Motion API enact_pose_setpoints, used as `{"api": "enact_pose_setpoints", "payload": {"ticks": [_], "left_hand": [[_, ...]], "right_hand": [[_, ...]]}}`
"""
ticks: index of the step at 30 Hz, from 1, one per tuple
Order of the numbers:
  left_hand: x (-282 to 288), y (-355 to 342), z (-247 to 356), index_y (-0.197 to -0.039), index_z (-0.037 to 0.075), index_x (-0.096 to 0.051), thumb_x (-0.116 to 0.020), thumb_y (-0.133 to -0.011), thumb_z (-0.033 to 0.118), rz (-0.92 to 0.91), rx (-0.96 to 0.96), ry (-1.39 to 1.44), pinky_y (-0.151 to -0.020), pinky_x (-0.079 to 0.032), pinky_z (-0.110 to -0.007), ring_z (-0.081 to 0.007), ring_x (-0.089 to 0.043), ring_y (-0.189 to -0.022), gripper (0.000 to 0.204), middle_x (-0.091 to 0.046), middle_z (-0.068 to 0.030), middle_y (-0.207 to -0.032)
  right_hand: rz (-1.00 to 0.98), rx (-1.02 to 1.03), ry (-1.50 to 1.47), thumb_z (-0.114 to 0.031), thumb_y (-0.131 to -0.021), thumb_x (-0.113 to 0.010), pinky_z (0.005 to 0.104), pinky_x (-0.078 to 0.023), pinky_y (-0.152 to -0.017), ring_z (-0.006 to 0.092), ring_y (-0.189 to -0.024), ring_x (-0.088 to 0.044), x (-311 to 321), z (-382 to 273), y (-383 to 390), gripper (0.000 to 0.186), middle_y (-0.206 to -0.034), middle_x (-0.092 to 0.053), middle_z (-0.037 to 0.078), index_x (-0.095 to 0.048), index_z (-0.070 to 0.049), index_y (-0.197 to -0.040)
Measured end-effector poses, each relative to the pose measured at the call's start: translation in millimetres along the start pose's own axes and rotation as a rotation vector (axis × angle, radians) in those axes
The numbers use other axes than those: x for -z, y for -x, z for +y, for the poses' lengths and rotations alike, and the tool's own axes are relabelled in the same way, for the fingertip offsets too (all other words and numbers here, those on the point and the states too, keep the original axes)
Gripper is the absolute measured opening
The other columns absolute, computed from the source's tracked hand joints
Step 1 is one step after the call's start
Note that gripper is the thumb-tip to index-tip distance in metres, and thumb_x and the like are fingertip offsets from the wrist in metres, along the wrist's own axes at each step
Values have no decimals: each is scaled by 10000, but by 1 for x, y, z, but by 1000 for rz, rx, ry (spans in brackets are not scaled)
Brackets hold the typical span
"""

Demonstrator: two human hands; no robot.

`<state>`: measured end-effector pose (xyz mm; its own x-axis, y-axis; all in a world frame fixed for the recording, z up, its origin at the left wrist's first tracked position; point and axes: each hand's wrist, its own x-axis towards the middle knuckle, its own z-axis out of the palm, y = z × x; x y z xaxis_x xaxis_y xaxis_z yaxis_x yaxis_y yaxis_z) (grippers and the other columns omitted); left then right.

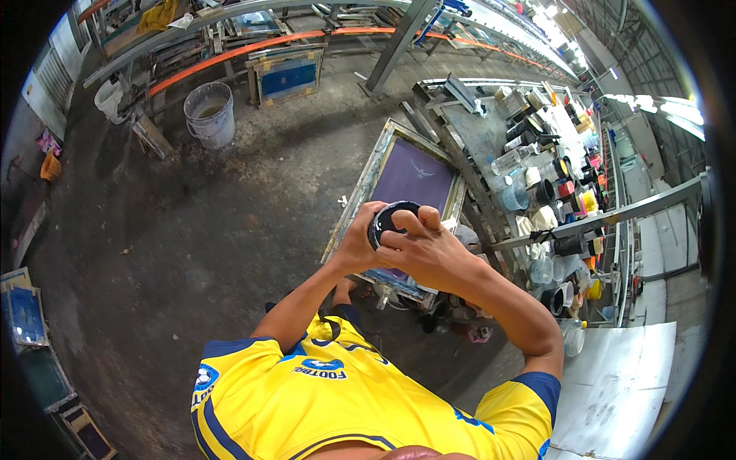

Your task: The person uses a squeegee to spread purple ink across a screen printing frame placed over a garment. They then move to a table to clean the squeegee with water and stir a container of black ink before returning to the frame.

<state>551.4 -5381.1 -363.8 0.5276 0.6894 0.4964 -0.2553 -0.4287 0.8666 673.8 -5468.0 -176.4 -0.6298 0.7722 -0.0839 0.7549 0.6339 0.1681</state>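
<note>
Above a framed screen, I hold up a round tub (386, 223) with a dark inside and a pale rim. My left hand (358, 239) is wrapped around its left side. My right hand (424, 249) is closed at the right side of the tub, its bent fingers reaching over the opening and its thumb by the near rim. Whether those fingers also pinch something inside is hidden. Behind the tub leans the screen (414, 175), with purple mesh and a stained, pale frame.
A long table (471, 126) on the right bears many bottles, cups and tubs. A metal beam (598, 225) crosses there. A grimy white bucket (209, 115) stands at the far left, near a blue screen (287, 78). More framed screens (24, 314) stand at the left edge.
</note>
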Motion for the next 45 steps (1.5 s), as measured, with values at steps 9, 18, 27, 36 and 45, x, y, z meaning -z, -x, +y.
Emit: {"api": "enact_pose_setpoints", "payload": {"ticks": [9,18,27,36,45], "left_hand": [[-19,-2,7,-1368,26,-507,-974,-525,248,-66,66,87,-1080,-460,-416,-324,-564,-1250,989,-539,-156,-1320],[-14,-43,22,-1436,31,-442,-960,-600,276,40,163,108,-1075,-465,-410,-292,-588,-1242,1014,-596,-142,-1299],[-19,-146,-44,-1462,44,-443,-916,-681,236,-26,68,245,-1055,-481,-396,-263,-602,-1231,934,-605,-132,-1319],[-25,-333,-268,-1430,48,-470,-832,-753,154,-221,91,95,-1030,-481,-372,-222,-600,-1180,775,-615,-106,-1244],[-54,-538,-303,-1269,38,-595,-814,-724,178,-523,275,224,-945,-517,-359,-166,-615,-1079,604,-664,-70,-1149]], "right_hand": [[-131,-50,-172,-138,-757,-777,375,-283,-991,173,-1187,-422,16,13,14,318,-993,-613,-71,-692,-262,-1038],[47,-362,-221,-24,-735,-745,413,-560,-739,290,-937,-661,18,27,-11,315,-917,-607,80,-594,-45,-1010],[215,-226,15,-91,-723,-714,335,-534,-835,213,-926,-620,-9,121,-30,166,-896,-555,46,-649,-71,-874],[423,-374,21,-115,-745,-705,321,-507,-873,178,-928,-581,-80,339,-93,135,-941,-551,7,-607,-130,-837],[187,-510,-62,-159,-780,-707,320,-485,-962,180,-1061,-572,-102,527,-106,223,-1056,-596,-3,-669,-157,-1001]]}}
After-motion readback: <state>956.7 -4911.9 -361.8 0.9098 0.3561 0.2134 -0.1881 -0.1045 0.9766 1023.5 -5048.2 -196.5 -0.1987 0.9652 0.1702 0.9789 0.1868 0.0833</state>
